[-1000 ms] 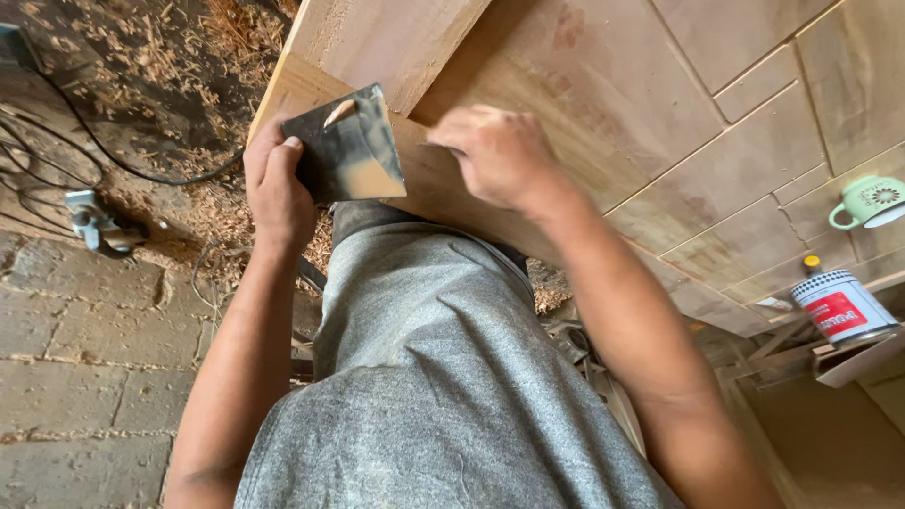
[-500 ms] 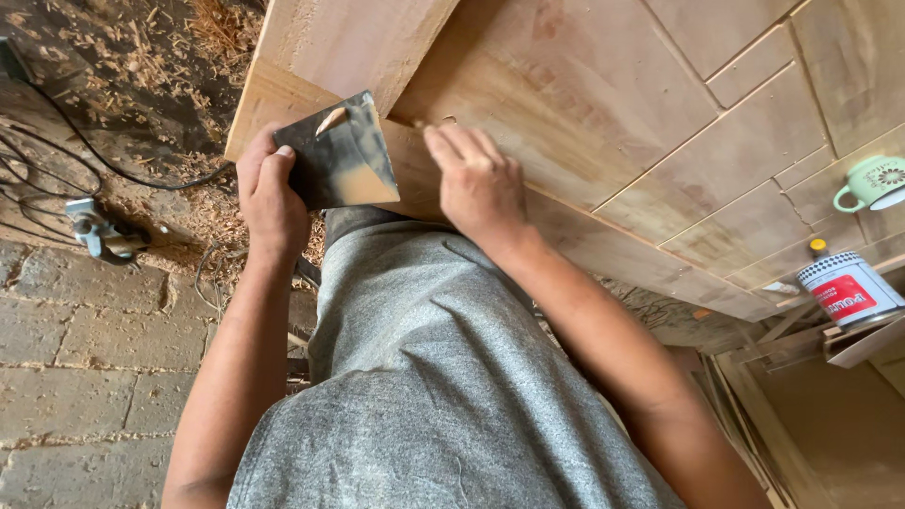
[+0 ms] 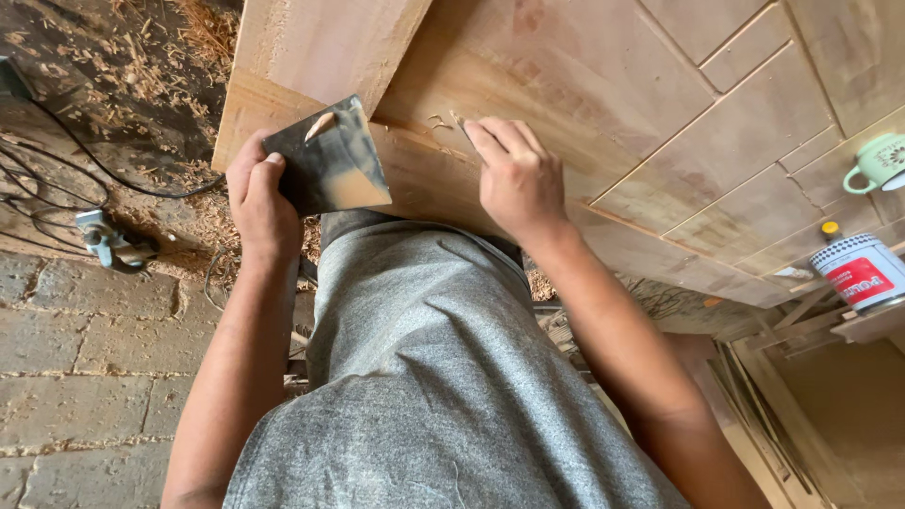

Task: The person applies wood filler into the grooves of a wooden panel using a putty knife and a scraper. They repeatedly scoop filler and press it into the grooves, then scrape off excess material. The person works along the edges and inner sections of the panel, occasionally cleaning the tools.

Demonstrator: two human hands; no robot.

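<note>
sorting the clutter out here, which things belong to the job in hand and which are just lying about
In use:
left hand holding the dark flat metal plate smeared with tan filler
right hand pressing a small tool, mostly hidden, on the pale panelled wooden door

Lying about:
mint green cup
red and white tin can
black cable on the sawdust-strewn floor

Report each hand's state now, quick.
Left hand: closed on a dark flat scraper plate.
Right hand: fingers curled, pressing on the wooden panel; holding anything cannot be told.
</note>
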